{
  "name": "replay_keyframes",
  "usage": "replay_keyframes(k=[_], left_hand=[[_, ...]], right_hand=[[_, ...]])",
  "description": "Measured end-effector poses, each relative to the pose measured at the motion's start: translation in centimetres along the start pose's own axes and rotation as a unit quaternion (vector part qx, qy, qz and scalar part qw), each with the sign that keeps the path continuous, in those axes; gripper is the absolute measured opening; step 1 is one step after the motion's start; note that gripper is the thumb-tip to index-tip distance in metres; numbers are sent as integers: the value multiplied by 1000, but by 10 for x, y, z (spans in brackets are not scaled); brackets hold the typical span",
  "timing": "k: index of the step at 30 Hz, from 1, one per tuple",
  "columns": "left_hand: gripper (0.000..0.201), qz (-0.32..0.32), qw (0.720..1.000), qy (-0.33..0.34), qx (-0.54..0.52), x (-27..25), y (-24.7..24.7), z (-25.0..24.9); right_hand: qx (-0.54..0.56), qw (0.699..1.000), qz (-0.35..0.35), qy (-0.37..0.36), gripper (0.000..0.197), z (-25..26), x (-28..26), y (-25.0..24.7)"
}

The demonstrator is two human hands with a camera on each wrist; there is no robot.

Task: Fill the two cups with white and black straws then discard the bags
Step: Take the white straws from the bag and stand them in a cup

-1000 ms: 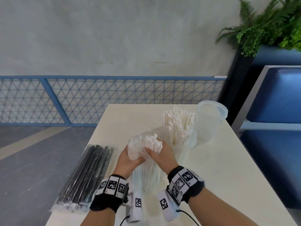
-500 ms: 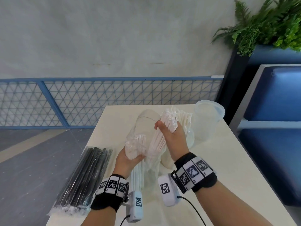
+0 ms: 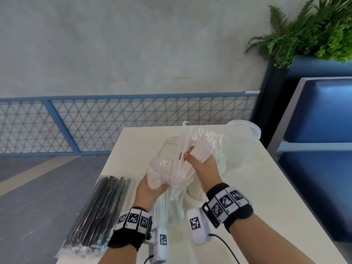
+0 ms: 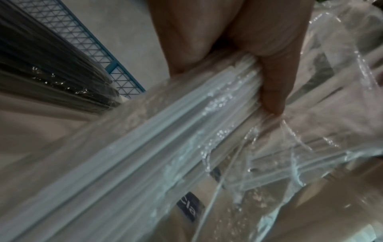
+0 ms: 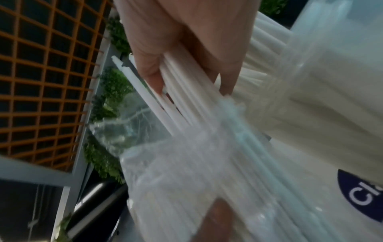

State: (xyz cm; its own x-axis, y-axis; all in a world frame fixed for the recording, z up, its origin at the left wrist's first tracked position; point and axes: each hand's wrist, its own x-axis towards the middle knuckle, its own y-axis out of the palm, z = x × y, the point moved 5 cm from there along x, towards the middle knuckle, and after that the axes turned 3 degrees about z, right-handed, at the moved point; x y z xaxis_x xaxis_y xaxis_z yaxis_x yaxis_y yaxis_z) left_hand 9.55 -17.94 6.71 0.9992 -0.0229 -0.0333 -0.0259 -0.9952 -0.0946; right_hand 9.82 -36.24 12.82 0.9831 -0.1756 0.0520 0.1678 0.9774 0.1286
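Note:
My left hand [image 3: 150, 185] grips the clear bag of white straws [image 3: 162, 170] near its open top; in the left wrist view the fingers [image 4: 271, 85] curl round that bag [image 4: 145, 155]. My right hand [image 3: 202, 164] holds a bundle of white straws [image 3: 190, 151] drawn partly up out of the bag, seen close in the right wrist view as straws [image 5: 186, 91] between my fingers [image 5: 153, 72]. Behind my right hand stands a cup [image 3: 222, 164] with white straws in it, mostly hidden. An empty clear cup [image 3: 242, 141] stands at the far right. The sealed bag of black straws [image 3: 99, 214] lies at the left.
The white table [image 3: 257, 206] ends close on the left, where the black straw bag overhangs its edge. A blue mesh railing [image 3: 95, 126] runs behind it. A blue padded bench [image 3: 320, 130] and a plant [image 3: 314, 29] stand to the right.
My right hand has risen and moved toward the far right, drawing a bundle of white straws up out of the bag. The left hand stays holding the bag.

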Motion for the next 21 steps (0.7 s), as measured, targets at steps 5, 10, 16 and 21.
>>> replay_keyframes(k=[5,10,16,21], left_hand=[[40,-16,1000,-3,3,2,-3,2],[40,-19,1000,-10,20,4,-1,2],[41,-23,1000,-20,4,3,-1,3],[46,-15,1000,-16,14,2,-3,4]], right_hand=[[46,997,57,-12,17,17,1,3],[31,990,136,-1,28,17,-5,12],[47,991,120,16,26,12,-5,16],[96,995,-13,-6,17,24,4,4]])
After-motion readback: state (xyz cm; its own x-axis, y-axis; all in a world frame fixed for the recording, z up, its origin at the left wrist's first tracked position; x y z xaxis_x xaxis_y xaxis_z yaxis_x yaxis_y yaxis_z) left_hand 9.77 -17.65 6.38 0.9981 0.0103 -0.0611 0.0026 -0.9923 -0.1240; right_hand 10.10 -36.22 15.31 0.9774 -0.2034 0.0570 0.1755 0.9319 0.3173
